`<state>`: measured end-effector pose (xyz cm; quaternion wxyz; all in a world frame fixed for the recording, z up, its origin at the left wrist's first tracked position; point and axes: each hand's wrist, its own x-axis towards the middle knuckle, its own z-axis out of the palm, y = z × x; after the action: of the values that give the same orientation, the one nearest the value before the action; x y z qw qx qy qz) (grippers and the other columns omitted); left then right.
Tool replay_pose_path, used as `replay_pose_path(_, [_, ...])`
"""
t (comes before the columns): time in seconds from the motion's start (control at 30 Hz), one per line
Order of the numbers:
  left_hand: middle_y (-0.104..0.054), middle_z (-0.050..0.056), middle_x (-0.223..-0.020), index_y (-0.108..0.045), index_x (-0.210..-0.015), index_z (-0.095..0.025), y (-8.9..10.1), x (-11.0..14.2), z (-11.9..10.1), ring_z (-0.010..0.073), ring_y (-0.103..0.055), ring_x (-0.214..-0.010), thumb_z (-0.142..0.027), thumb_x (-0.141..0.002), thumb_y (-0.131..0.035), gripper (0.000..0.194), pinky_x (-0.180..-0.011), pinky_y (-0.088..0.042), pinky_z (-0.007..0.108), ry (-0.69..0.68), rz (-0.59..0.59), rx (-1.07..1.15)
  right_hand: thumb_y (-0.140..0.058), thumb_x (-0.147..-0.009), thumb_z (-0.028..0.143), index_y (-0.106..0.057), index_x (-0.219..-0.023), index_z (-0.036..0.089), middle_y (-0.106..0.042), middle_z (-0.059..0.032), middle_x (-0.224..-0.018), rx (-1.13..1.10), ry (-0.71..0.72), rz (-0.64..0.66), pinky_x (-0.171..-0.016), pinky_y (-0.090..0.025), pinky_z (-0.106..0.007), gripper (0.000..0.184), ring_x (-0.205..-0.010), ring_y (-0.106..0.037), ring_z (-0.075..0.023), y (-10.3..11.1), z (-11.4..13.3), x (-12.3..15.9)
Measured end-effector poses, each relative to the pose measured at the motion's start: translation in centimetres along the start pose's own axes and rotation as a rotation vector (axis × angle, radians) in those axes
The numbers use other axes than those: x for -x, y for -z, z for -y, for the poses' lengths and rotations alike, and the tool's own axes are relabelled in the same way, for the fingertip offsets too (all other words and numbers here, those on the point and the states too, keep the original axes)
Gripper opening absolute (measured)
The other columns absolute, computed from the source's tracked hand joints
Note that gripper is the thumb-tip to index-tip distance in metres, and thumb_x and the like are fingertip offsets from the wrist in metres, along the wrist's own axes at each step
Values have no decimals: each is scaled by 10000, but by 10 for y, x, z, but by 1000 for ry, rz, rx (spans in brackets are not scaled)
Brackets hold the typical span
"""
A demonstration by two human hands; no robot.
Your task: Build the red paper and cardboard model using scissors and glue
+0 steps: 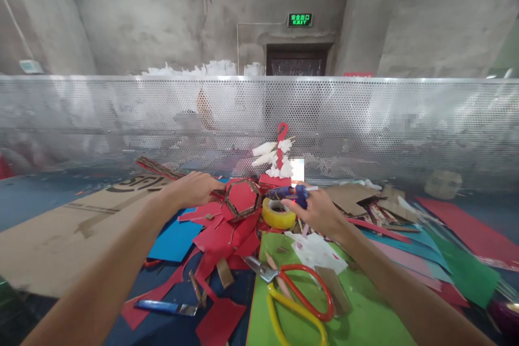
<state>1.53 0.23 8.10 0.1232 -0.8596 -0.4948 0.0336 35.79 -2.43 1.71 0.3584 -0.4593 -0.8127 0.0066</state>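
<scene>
My left hand (198, 188) is closed on the edge of a hexagonal cardboard frame (259, 201) with a red face inside it. Wrapped in my right hand (320, 212) is a blue hot glue gun (287, 192), a clear glue stick showing at its back. Its nozzle points left at the frame's right side; I cannot tell whether they touch. Just under the gun lies a roll of yellow tape (279, 218). Cut red paper (227, 233) is heaped below the frame. Behind stands a red paper piece with white flowers (279, 162).
Scissors with red and yellow handles (302, 297) lie on a green sheet (365, 319). A blue utility knife (162, 307) is at front left. Large cardboard (93, 227) covers the left, and colored paper (417, 251) and cardboard scraps the right. A perforated metal panel (121, 119) rises behind.
</scene>
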Motion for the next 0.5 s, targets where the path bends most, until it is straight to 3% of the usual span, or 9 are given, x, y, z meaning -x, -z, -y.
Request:
replay_pose_path(0.17, [-785,27,-958,-744,-1076,-381,0,1,1,272,-715,-922,-427,-946,-602,198,-735,-413,307,-7,-10,11,-577,-941,540,-602,-810,201,-676,-51,-741,16,32,31,-681,-405,-295,363,-682,-608,-198,0,1,1])
replay_pose_path(0.33, [-783,33,-977,-742,-1088,-371,0,0,1,276,-710,-938,-441,-953,-594,212,-730,-400,303,-5,0,13,-600,-927,523,-584,-765,194,-620,-27,-733,-44,164,144,-659,-377,-290,367,-669,-535,-163,8,6,2])
replay_pose_path(0.43, [-783,32,-975,-740,-1081,-362,1,1,0,271,-709,-932,-419,-954,-600,197,-716,-381,294,1,1,-1,-610,-926,502,-590,-814,195,-558,18,-696,-165,125,198,-610,-352,-272,328,-620,-475,-133,12,9,4])
replay_pose_path(0.5, [-785,27,-988,-735,-1071,-354,1,2,-2,263,-707,-933,-397,-961,-594,184,-707,-366,287,-11,-7,-10,-605,-931,517,-602,-876,195,-537,31,-693,-250,68,164,-593,-357,-265,327,-613,-465,-130,12,8,5])
